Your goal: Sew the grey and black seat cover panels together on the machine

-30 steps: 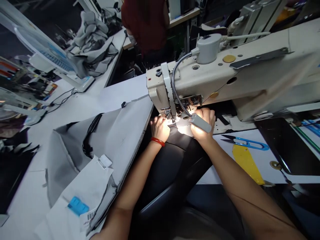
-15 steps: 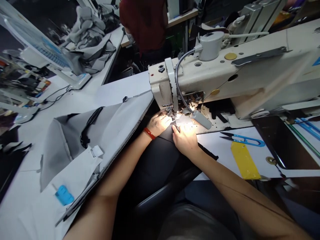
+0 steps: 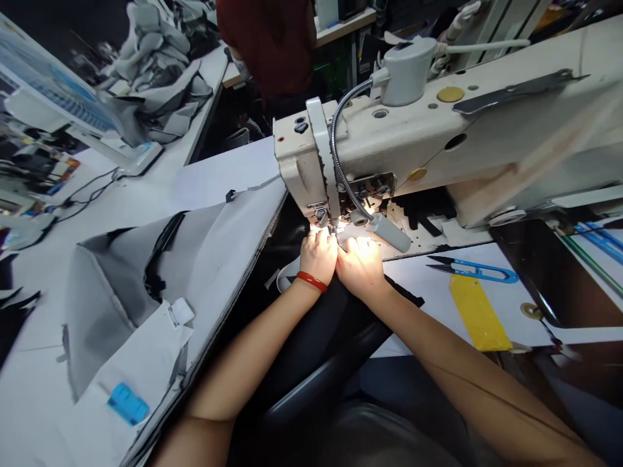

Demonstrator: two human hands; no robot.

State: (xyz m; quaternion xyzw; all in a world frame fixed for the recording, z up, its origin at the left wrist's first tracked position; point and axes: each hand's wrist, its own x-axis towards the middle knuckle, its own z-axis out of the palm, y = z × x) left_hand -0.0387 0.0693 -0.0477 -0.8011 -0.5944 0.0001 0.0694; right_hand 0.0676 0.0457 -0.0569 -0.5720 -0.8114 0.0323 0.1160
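Note:
Both hands are side by side at the needle area of a cream sewing machine, lit by its lamp. My left hand, with a red bangle at the wrist, has its fingers closed on black material just in front of the presser foot. My right hand touches it on the right, its fingers also closed at the edge of the black material. The fingertips are partly hidden by glare and by the hands themselves. The black material hangs down over the table edge towards me.
A large grey padded piece leans on the left of the table, with a blue object beside it. Thread snips, a yellow tag and a dark phone-like slab lie right. A fan and a person are beyond.
My left hand has moved from beside the presser foot back towards me and rightwards, now against my right hand. The right hand stays nearly in place. The view has shifted slightly.

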